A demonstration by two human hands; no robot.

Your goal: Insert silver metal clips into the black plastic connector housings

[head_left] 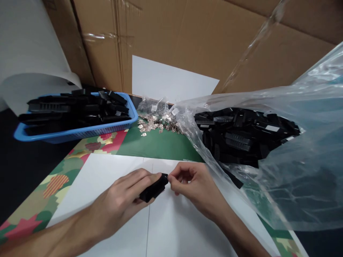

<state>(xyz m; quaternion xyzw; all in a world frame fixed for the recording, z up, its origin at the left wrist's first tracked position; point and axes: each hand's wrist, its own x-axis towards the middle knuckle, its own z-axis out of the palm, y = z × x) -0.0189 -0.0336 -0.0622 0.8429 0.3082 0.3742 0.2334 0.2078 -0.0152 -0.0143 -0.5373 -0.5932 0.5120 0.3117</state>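
Over the white paper (107, 173), my left hand (124, 194) grips a black plastic part (154, 189), thumb on top and fingers beneath. The part is tilted, its far end pointing up to the right. At that end my right hand (191, 182) has thumb and index finger pinched together, touching the part's tip. Whatever sits between those fingertips is too small or hidden to make out. Beyond both hands lies a heap of small silvery metal pieces (152, 125) on the green surface (160, 144).
A blue basket (105, 132) piled with black plastic parts (80, 107) stands at the back left. On the right, a clear plastic bag (289, 192) holds many more black parts (241, 137). Cardboard (171, 39) rises behind, with a white sheet (171, 80) against it.
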